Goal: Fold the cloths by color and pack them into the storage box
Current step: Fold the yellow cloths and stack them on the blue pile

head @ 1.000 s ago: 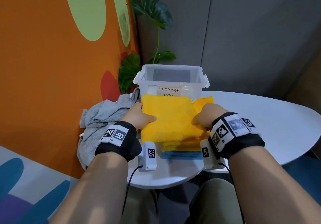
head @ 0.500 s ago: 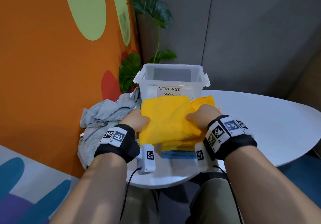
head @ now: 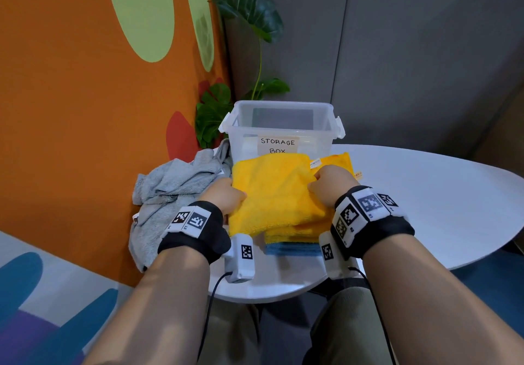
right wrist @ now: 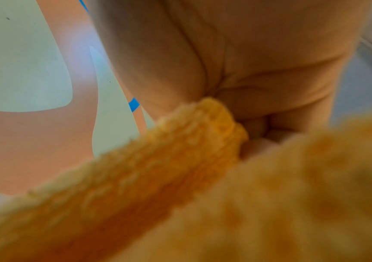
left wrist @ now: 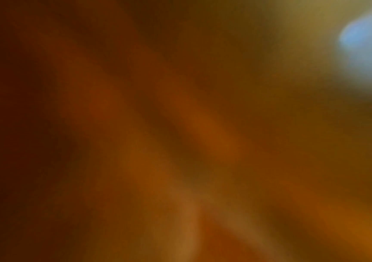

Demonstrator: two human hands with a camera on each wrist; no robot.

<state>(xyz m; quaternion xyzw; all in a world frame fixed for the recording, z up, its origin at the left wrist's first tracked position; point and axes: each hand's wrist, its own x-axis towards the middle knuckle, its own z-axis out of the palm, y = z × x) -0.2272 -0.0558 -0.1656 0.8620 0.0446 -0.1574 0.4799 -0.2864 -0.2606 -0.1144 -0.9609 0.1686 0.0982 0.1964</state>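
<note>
With both hands point(head: 276, 191) pinching the folded fluffy yellow cloth point(head: 272, 194), we should lift evenly toward the clear plastic storage box point(head: 280, 129)

storage box point(head: 283, 135) behind, grey cloths point(head: 173, 191) left

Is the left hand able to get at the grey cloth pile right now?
Probably not yet: the left hand grips the yellow cloth. The grey cloth pile lies uncovered just beside it.

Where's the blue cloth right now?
In the head view the blue cloth lies on the white table, at the bottom of the stack under the yellow cloths.
</note>
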